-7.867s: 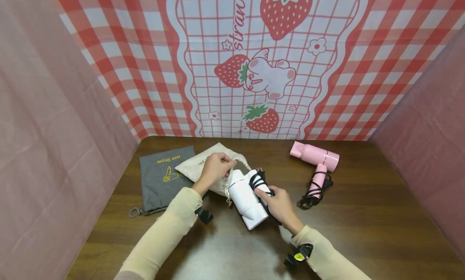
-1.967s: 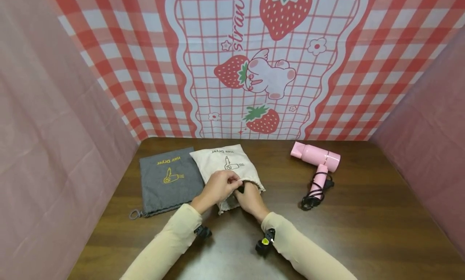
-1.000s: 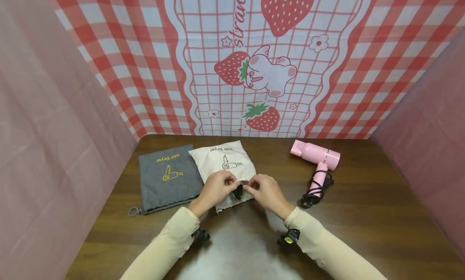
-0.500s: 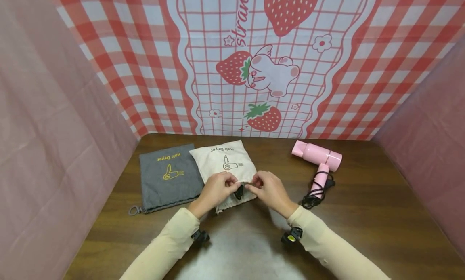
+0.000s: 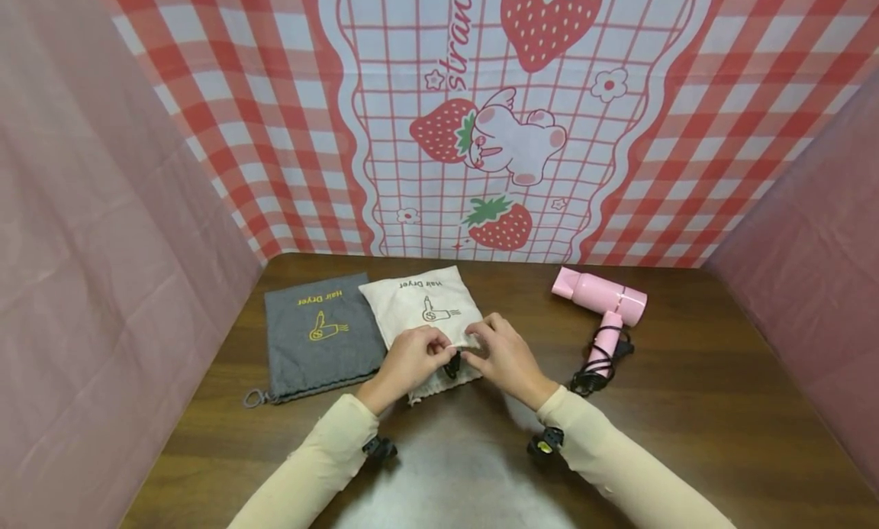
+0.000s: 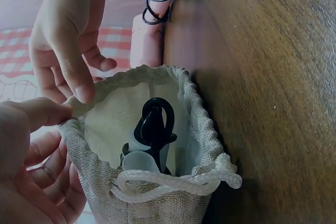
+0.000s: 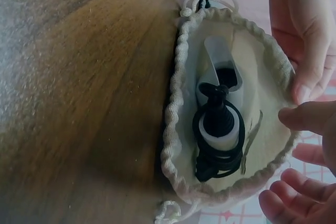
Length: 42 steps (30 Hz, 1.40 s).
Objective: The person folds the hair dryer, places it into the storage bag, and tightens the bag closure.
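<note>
A cream drawstring bag [image 5: 439, 300] printed "Hair Dryer" lies on the table with its mouth toward me. Inside it sits a white hair dryer [image 7: 227, 98], its black cord [image 6: 152, 124] wound around the handle and visible through the gaping mouth. My left hand [image 5: 412, 355] pinches the upper rim of the bag between thumb and finger. At the same rim, just to the right, my right hand [image 5: 507, 361] has its thumb at the inner edge and its fingers spread loosely outside, with a gap between them.
A grey drawstring bag [image 5: 323, 346] with yellow print lies flat to the left, partly against the cream bag. On the right rests a pink hair dryer [image 5: 597, 296] with a black cord around its handle. A checked strawberry cloth [image 5: 288, 132] hangs behind the table.
The white hair dryer, earlier outside in my right hand, is now inside the cream bag. My right hand has come out of the mouth and moved to the rim; my left stays at the rim.
</note>
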Available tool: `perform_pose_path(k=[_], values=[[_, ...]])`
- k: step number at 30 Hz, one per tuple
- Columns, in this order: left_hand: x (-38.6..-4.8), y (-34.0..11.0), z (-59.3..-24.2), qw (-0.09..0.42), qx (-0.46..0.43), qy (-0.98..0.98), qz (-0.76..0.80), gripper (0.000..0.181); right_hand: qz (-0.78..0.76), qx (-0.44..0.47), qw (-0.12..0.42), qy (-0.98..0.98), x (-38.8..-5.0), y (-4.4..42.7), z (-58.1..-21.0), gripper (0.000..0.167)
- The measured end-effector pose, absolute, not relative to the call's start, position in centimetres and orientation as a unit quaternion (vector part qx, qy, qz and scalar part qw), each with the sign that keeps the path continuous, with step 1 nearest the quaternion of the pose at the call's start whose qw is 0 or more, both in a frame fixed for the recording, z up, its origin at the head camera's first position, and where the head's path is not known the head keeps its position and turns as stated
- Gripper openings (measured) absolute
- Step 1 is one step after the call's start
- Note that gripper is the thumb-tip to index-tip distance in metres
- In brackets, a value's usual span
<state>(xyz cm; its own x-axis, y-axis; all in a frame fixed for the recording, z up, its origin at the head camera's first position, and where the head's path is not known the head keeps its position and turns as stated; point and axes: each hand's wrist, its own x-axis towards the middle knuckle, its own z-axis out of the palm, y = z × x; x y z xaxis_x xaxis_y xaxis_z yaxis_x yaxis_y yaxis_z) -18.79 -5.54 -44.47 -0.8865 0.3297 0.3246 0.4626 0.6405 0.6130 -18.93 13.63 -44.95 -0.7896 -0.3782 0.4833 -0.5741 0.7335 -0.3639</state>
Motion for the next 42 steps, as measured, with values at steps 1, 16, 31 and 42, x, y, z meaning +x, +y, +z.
perform_pose_path(k=[1,16,31,42], values=[[-18.8,-5.5,-44.4,0.093,-0.221,-0.901,-0.361,0.007,0.252,0.264,0.192,-0.911,-18.9,13.5,-45.0,0.032],[-18.7,-5.5,-44.6,0.119,-0.239,-0.913,-0.31,0.008,0.192,0.281,0.24,-0.909,-19.3,12.5,-45.5,0.031],[-17.7,-5.7,-44.1,0.228,-0.174,-0.937,-0.198,0.013,0.14,0.28,0.315,-0.896,-19.6,13.3,-45.3,0.009],[-16.4,-7.1,-44.3,0.223,-0.123,-0.951,-0.175,0.02,0.164,0.214,0.282,-0.921,-19.9,14.8,-46.5,0.02]])
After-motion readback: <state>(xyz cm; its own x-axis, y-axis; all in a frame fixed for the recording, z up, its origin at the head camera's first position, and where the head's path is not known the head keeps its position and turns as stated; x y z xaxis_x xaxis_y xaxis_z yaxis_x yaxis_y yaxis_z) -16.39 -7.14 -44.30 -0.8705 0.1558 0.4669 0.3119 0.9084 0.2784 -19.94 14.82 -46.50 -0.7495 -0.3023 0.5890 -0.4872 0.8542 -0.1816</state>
